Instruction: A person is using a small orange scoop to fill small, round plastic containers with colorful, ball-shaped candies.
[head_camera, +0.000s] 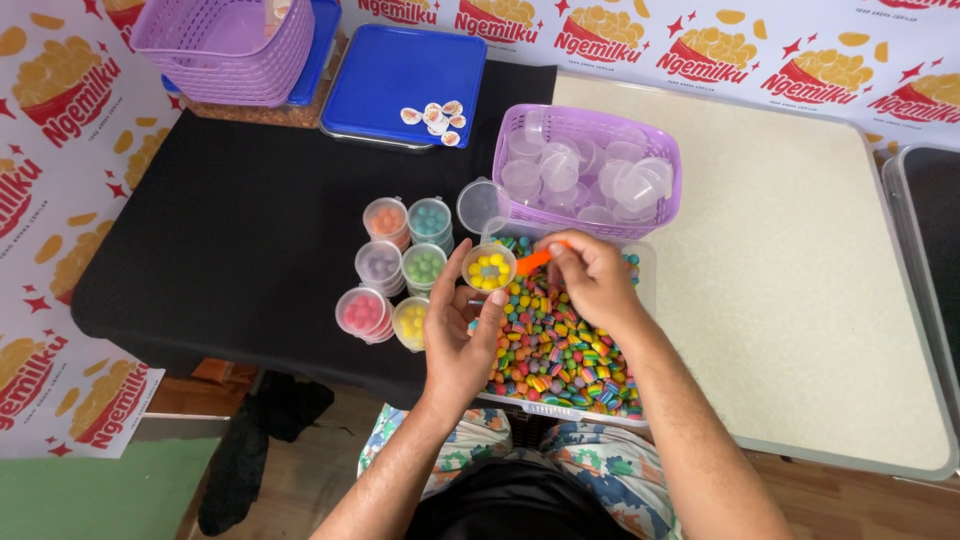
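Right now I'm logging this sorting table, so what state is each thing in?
Small cup: open, holding yellow candies, held in the left hand.
Orange tool: pinched in the right hand.
Clear tray: full of mixed candies.
Filled cups: lidded, stacked.
Purple basket: holds empty cups.

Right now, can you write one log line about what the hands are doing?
left hand: holds small cup of yellow candies | right hand: holds orange scoop | below: tray of mixed candies

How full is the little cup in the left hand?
Partly filled. The small clear cup, held upright in the left hand, shows a layer of yellow candies covering its bottom, below the rim.
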